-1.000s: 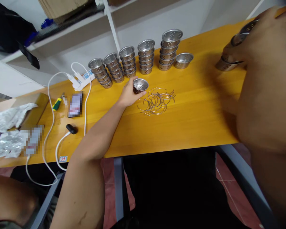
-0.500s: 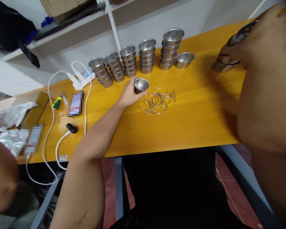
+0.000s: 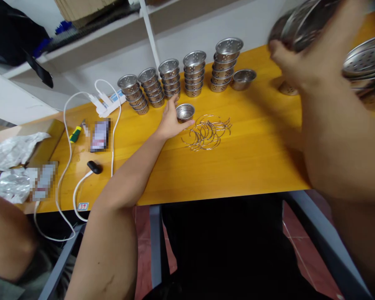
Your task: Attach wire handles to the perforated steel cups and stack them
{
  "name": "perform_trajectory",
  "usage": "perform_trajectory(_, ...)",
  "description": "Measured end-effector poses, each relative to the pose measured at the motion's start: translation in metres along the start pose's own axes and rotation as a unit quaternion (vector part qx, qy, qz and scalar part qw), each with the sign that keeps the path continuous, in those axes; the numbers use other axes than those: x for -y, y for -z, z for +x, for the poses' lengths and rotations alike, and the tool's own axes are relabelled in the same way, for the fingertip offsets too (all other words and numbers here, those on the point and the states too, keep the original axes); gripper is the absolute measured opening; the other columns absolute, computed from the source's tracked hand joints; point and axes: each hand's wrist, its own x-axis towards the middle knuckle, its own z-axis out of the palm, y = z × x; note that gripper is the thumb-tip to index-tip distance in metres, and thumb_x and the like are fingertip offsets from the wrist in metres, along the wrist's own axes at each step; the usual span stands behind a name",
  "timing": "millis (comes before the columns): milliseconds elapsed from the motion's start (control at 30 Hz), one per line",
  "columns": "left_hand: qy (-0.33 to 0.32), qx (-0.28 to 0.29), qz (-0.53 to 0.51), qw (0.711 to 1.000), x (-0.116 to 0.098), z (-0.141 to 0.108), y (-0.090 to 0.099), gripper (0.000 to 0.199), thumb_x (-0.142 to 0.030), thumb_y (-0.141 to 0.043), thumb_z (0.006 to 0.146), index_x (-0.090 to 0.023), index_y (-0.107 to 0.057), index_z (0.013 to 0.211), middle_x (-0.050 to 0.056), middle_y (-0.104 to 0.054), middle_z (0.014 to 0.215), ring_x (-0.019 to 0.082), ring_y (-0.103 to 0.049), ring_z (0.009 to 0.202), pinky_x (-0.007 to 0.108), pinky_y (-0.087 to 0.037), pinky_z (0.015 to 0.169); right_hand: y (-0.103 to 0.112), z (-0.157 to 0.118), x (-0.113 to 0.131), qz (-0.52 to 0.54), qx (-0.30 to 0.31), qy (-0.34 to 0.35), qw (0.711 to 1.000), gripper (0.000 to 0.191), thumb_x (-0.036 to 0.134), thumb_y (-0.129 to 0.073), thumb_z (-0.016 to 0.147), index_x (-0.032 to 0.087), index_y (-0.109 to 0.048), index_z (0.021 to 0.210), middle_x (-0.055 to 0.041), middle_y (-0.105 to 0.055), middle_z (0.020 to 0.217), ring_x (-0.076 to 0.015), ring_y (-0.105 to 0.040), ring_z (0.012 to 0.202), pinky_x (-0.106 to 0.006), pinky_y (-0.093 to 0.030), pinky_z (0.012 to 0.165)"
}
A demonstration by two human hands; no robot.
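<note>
A small perforated metal cup [image 3: 185, 113] stands upright on the table, within the curve of my left hand [image 3: 170, 121]. The thumb and fingers of that hand are spread around the cup; whether they touch it is hard to see. To the right, my right hand [image 3: 315, 62] is raised and blurred, gripping a stack of larger perforated metal cups [image 3: 295, 27] tilted on its side. Beside the left hand lies a loose pile of thin metal rings [image 3: 208, 132].
Several stacks of perforated cups [image 3: 193, 75] line the back, with a single cup [image 3: 243, 79] next to them. More perforated metalware [image 3: 368, 58] is at the far right. A power strip [image 3: 111, 104], cables, phone [image 3: 100, 135] and a co-worker's arm [image 3: 9, 233] are left.
My right hand has lifted its stack up and to the left, tilting it. The fingers of my left hand have spread around the small cup. The co-worker's hand has left view.
</note>
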Motion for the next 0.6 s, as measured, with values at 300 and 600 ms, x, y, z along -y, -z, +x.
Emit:
perform_trajectory(300,-0.189,-0.016,0.031,0.981,-0.036,0.011,0.006,0.123,-0.104,-0.066,0.098,-0.041,-0.012,0.189,0.015,-0.039,0.192,0.046,-0.044,0.184,0.068,-0.038,0.154,-0.080,-0.068,0.117,0.207,0.274,0.066,0.937,0.105,0.089,-0.087,0.095,0.038,-0.057,0.182,-0.0142,-0.064,0.177,-0.0520,-0.058,0.164,-0.076,-0.045,0.146)
perform_trajectory(600,-0.202,-0.014,0.009,0.979,-0.021,0.013,0.001,0.105,-0.101,-0.053,0.107,-0.035,-0.028,0.185,0.017,-0.055,0.180,0.044,-0.056,0.174,0.067,-0.039,0.153,-0.091,-0.084,0.135,0.216,0.246,0.053,0.943,0.100,0.084,-0.082,0.102,0.031,-0.055,0.182,-0.0218,-0.054,0.178,-0.0545,-0.046,0.173,-0.081,-0.040,0.148)
